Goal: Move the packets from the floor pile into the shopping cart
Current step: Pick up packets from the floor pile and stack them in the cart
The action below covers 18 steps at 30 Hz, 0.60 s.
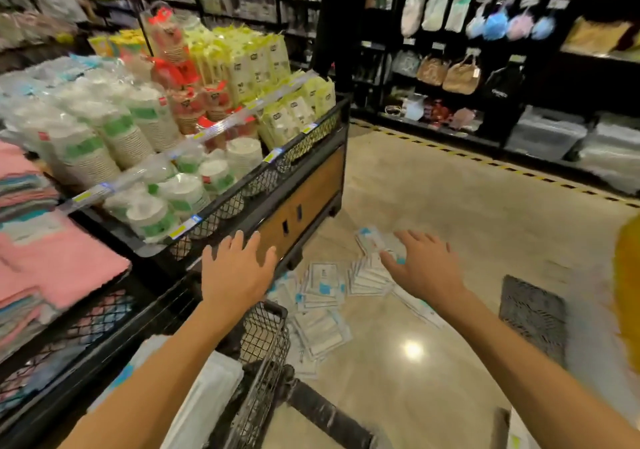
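Display bin (304, 185) beside floor packets (325, 289).

A: The floor (433, 206) is looking polished, a smooth stone-like surface throwing back a bright spot of light.

B: And the packets (325, 289) are lying there in thin, slightly shiny plastic wrap. The shopping cart (266, 341) is showing dark wire mesh, metal by the look of it.

A: The display stand (304, 192) is wearing a matt wood-look panel under black mesh, and the pink towels (59, 261) are looking soft, fuzzy cloth.
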{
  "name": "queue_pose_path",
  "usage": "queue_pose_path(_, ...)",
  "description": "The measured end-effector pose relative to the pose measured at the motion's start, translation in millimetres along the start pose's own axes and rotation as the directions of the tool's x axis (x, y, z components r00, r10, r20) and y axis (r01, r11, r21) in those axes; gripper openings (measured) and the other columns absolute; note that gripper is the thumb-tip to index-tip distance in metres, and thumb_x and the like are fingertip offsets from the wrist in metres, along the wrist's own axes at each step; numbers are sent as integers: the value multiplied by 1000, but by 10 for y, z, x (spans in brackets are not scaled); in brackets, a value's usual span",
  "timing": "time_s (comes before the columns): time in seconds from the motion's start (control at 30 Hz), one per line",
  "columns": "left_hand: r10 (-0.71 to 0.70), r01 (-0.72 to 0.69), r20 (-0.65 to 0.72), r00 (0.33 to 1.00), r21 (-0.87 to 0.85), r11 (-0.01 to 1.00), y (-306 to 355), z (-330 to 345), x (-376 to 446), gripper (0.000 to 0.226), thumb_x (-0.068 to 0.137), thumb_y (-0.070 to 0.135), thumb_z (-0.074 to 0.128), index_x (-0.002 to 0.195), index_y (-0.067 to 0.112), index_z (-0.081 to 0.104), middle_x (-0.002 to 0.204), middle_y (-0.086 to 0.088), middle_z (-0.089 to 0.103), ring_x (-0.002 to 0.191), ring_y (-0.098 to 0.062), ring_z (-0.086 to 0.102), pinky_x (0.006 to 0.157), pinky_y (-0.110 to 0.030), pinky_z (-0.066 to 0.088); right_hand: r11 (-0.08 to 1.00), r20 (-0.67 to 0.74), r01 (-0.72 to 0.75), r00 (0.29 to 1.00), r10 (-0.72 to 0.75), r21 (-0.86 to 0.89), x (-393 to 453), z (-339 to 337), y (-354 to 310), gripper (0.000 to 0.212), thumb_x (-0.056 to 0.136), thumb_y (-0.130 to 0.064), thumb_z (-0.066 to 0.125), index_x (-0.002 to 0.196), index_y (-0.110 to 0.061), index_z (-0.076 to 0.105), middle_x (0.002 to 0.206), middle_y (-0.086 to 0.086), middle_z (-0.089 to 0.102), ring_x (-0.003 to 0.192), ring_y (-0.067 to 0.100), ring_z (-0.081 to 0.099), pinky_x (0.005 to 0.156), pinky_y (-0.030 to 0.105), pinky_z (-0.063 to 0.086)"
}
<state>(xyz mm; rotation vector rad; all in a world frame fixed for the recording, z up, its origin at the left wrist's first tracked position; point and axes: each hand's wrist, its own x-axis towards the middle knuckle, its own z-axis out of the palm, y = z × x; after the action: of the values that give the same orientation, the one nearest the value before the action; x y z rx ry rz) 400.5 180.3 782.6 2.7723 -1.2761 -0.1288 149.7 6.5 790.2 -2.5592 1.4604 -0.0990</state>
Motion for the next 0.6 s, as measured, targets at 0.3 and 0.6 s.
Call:
queue_pose_path(0.3, 170, -173, 56, 984, 66, 983, 1279, 406, 512, 64, 103, 60, 22, 157, 28, 34, 162, -1, 36, 149, -23, 31, 122, -53, 21, 979, 0, -196, 980, 197, 61, 177, 42, 1413, 60, 97, -60, 49, 148, -27, 50, 147, -1, 58, 135, 27, 52, 113, 51, 39)
queue_pose_path(0.6, 159, -169, 144, 977, 66, 983, 2382, 825, 911, 60, 104, 56, 26, 153, 25, 42, 162, -3, 36, 149, -24, 31, 122, -52, 19, 965, 44, -259, 965, 258, 32, 684, -34, 2651, 62, 100, -57, 48, 153, -25, 45, 152, 1, 53, 138, 27, 49, 113, 46, 38)
